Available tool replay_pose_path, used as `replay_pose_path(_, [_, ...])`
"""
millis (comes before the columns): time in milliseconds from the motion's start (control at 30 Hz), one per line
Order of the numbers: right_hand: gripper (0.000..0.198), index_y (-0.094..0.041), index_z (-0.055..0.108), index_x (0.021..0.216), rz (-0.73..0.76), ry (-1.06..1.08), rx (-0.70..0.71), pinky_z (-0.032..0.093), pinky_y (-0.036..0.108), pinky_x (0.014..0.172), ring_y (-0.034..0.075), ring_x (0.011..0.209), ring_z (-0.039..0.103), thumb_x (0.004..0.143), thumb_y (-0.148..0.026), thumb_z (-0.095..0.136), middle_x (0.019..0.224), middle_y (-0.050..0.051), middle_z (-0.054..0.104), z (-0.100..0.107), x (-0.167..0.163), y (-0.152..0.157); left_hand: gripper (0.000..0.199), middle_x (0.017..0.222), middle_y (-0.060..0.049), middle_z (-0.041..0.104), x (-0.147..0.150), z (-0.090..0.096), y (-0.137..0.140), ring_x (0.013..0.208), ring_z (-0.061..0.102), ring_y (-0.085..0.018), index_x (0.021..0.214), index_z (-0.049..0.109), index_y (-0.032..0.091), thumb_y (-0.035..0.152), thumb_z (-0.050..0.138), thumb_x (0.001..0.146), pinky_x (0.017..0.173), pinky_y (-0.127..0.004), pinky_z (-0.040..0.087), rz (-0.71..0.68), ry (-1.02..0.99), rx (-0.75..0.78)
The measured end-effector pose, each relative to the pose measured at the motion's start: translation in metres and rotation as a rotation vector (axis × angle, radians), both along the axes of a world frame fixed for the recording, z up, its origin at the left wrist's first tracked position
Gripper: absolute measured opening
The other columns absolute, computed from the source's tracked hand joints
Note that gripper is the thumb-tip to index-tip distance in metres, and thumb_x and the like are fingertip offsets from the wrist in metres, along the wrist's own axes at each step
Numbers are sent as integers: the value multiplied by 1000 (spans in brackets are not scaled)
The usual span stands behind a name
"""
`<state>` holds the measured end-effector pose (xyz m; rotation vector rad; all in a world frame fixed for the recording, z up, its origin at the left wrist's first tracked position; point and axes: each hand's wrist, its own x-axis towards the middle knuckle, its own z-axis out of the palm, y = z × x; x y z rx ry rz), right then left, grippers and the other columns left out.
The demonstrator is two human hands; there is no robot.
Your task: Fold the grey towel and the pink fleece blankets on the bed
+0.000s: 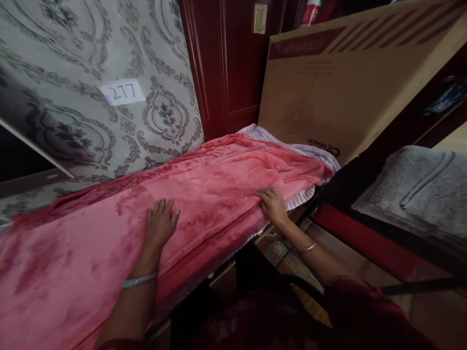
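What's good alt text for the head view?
A person's left hand lies on a pink plush blanket, the right hand at its near edge; striped fabric shows beneath. Beyond are patterned wallpaper bearing a paper marked 277, dark red panelling and a cardboard box.

We are facing a grey patterned wall (pixel 98 121), which is adjoining a dark red panel (pixel 239 73). We are viewing patterned floor tiles (pixel 280 248) below, under dim light.

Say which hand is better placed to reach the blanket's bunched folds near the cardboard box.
Probably the right hand: it touches the pink blanket nearer those folds, while the left hand rests farther from the box.
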<state>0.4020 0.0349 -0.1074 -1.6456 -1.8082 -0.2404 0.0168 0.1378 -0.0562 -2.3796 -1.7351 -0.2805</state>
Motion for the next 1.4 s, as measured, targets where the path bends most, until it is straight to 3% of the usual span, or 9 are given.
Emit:
replay_pose_path(300, [44, -20, 72, 114, -1, 78, 62, 46, 46, 93, 29, 103, 54, 81, -3, 48, 113, 10, 69, -9, 5, 2, 54, 151, -23, 49, -4, -3, 2, 142, 43, -36, 142, 54, 9, 35, 36, 98, 113, -58, 34, -18, 13, 43])
replay_pose_path(533, [36, -20, 72, 112, -59, 56, 117, 40, 46, 90, 31, 109, 51, 83, -11, 53, 114, 10, 70, 26, -11, 11, 57, 141, -23, 58, -13, -11, 17, 135, 51, -36, 131, 60, 9, 43, 34, 95, 113, -54, 39, -155, -177, 117])
replay_pose_path(633, [32, -21, 72, 108, -29, 61, 112, 39, 43, 87, 29, 102, 52, 84, -12, 53, 102, 9, 72, 47, -25, 20, 59, 143, -19, 58, 18, -8, 9, 136, 51, -34, 138, 55, 15, 48, 48, 89, 116, -53, 38, -379, -308, 104])
replay_pose_path(800, [23, -20, 72, 100, 54, 35, 109, 38, 40, 80, 26, 92, 52, 85, -16, 55, 90, 8, 71, 81, -57, 30, 88, 158, -21, 40, 115, 7, -23, 147, 36, -36, 152, 35, 13, 49, 66, 79, 117, -54, 37, -655, -451, -5])
replay_pose_path(933, [23, -22, 72, 104, 66, 4, 48, 40, 39, 78, 25, 93, 54, 87, -19, 57, 91, 5, 72, 99, -78, 28, 68, 150, -22, 49, 162, 20, -27, 140, 47, -33, 145, 44, 11, 31, 55, 81, 111, -50, 43, -537, -686, -50])
replay_pose_path(1033, [24, -24, 72, 109, 81, -16, -4, 42, 39, 79, 25, 95, 55, 90, -23, 57, 93, 4, 73, 100, -86, 27, 39, 119, -14, 70, 166, 29, -18, 110, 66, -28, 113, 64, 18, 27, 47, 79, 95, -43, 54, -455, -842, -163])
replay_pose_path(1100, [24, -24, 71, 112, 132, -5, 9, 45, 39, 81, 25, 96, 56, 92, -26, 58, 98, 4, 73, 97, -88, 27, 26, 96, -7, 74, 159, 38, -13, 91, 69, -25, 91, 65, 22, 27, 45, 75, 84, -38, 56, -435, -895, -200])
replay_pose_path(1233, [30, -23, 67, 123, 244, 108, 162, 46, 42, 96, 25, 107, 56, 95, -31, 58, 117, 6, 71, 89, -76, 26, 27, 80, -2, 70, 124, 71, -8, 82, 66, -23, 80, 63, 24, 27, 44, 62, 80, -35, 55, -318, -970, 7])
replay_pose_path(1400, [33, -21, 66, 126, 104, 226, 268, 45, 47, 103, 26, 116, 55, 100, -29, 48, 124, 10, 68, 69, -26, 21, 28, 84, 0, 65, 35, 93, 2, 85, 63, -23, 84, 63, 24, 29, 46, 62, 81, -38, 54, 21, -1101, 370])
